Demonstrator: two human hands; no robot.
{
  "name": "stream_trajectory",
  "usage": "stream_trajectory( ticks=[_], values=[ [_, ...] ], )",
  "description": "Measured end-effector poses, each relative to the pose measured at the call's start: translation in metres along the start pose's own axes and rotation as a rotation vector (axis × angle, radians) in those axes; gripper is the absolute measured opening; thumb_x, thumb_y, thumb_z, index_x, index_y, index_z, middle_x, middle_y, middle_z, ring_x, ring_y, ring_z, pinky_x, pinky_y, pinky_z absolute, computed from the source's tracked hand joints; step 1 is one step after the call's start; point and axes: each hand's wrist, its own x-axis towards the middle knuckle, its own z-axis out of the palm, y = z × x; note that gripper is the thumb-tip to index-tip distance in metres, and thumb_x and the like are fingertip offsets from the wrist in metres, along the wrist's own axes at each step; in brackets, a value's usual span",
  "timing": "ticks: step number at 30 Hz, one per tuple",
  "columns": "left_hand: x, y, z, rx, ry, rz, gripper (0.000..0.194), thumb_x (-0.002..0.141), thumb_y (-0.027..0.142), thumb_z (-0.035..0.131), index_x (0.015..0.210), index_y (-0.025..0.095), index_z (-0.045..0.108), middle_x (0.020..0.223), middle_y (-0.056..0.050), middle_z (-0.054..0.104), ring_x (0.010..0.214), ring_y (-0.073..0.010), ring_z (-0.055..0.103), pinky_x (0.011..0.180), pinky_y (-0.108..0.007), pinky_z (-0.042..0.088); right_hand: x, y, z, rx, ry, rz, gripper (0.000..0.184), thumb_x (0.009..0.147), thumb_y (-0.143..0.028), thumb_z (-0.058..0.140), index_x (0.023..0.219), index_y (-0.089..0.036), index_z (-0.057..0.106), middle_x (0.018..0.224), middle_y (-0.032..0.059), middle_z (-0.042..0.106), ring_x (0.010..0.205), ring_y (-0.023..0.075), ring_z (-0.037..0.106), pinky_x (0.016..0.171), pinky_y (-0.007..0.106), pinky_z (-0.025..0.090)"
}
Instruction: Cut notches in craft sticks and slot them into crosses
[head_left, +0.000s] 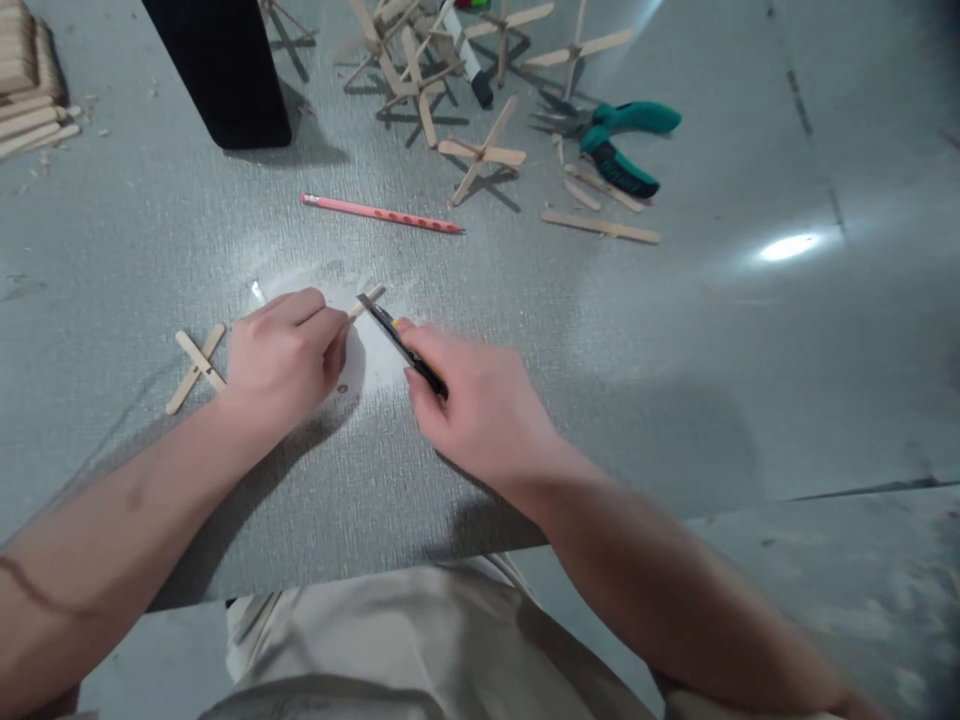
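Observation:
My left hand (281, 355) is closed on a thin wooden craft stick (369, 299), pinning it on a white patch (375, 355) of the grey mat (675, 340); only the stick's far tip shows past my fingers. My right hand (480, 405) grips a black and yellow utility knife (401, 345). Its blade tip meets the stick near that exposed end. A finished cross of two sticks (196, 367) lies just left of my left hand.
A pink pencil (381, 213) lies beyond my hands. Further back are several stick crosses (484, 152), loose sticks (600, 226), teal-handled pliers (619, 145), a marker (469, 60), a black block (225, 70) and stacked sticks (30, 90) at far left.

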Motion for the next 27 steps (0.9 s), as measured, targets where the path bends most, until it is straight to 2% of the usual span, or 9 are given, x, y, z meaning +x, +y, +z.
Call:
stream_trajectory(
  ticks=[3, 9, 12, 16, 19, 22, 27],
  values=[
    [0.0, 0.001, -0.001, 0.015, -0.008, -0.014, 0.023, 0.093, 0.012, 0.05, 0.073, 0.021, 0.058, 0.066, 0.0, 0.049, 0.061, -0.0141, 0.045, 0.052, -0.028, 0.029, -0.002, -0.001, 0.002, -0.022, -0.04, -0.002, 0.045, 0.096, -0.015, 0.043, 0.139, -0.011, 0.058, 0.097, 0.0102, 0.074, 0.079, 0.0195, 0.066, 0.068, 0.03, 0.045],
    [-0.001, 0.006, -0.007, 0.057, 0.0, 0.018, 0.02, 0.092, 0.014, 0.057, 0.074, 0.02, 0.06, 0.066, 0.0, 0.053, 0.06, -0.015, 0.046, 0.051, -0.031, 0.028, -0.004, 0.001, 0.001, -0.01, -0.035, -0.01, 0.044, 0.098, -0.016, 0.043, 0.138, -0.012, 0.06, 0.097, 0.0105, 0.075, 0.077, 0.0192, 0.067, 0.066, 0.029, 0.048],
    [-0.002, 0.008, -0.01, 0.013, 0.002, 0.01, 0.014, 0.094, 0.017, 0.062, 0.081, 0.02, 0.068, 0.071, -0.001, 0.061, 0.062, -0.0148, 0.053, 0.051, -0.03, 0.032, -0.005, 0.003, -0.005, 0.001, 0.022, -0.012, 0.042, 0.097, -0.016, 0.046, 0.137, -0.012, 0.06, 0.106, 0.0122, 0.077, 0.083, 0.0203, 0.072, 0.068, 0.03, 0.053],
    [-0.003, 0.008, -0.012, -0.147, -0.03, -0.08, 0.015, 0.096, 0.02, 0.063, 0.087, 0.019, 0.075, 0.077, -0.001, 0.067, 0.064, -0.0125, 0.058, 0.05, -0.026, 0.035, -0.009, 0.001, -0.01, -0.048, 0.094, -0.04, 0.039, 0.096, -0.014, 0.05, 0.133, -0.012, 0.06, 0.116, 0.0129, 0.077, 0.092, 0.0207, 0.075, 0.072, 0.028, 0.058],
    [-0.003, 0.006, -0.013, -0.248, -0.064, -0.151, 0.014, 0.097, 0.024, 0.065, 0.091, 0.019, 0.077, 0.077, -0.001, 0.066, 0.064, -0.0122, 0.06, 0.052, -0.025, 0.038, -0.013, -0.003, -0.009, -0.107, 0.06, -0.051, 0.041, 0.096, -0.012, 0.046, 0.135, -0.011, 0.06, 0.11, 0.0128, 0.078, 0.079, 0.0194, 0.075, 0.06, 0.028, 0.056],
    [-0.001, 0.004, -0.014, -0.32, -0.096, -0.193, 0.016, 0.097, 0.027, 0.065, 0.089, 0.019, 0.077, 0.076, -0.001, 0.064, 0.064, -0.0119, 0.06, 0.052, -0.025, 0.039, -0.016, -0.006, -0.008, -0.139, -0.042, -0.016, 0.047, 0.094, -0.011, 0.043, 0.138, -0.01, 0.057, 0.109, 0.0137, 0.077, 0.072, 0.019, 0.074, 0.054, 0.028, 0.054],
    [0.0, 0.006, -0.014, -0.295, -0.116, -0.18, 0.023, 0.099, 0.027, 0.06, 0.085, 0.019, 0.076, 0.064, 0.0, 0.055, 0.057, -0.0129, 0.051, 0.049, -0.027, 0.032, -0.018, -0.008, -0.007, -0.127, -0.059, -0.022, 0.049, 0.095, -0.011, 0.043, 0.144, -0.013, 0.051, 0.106, 0.0106, 0.077, 0.071, 0.0183, 0.073, 0.058, 0.028, 0.059]
  ],
)
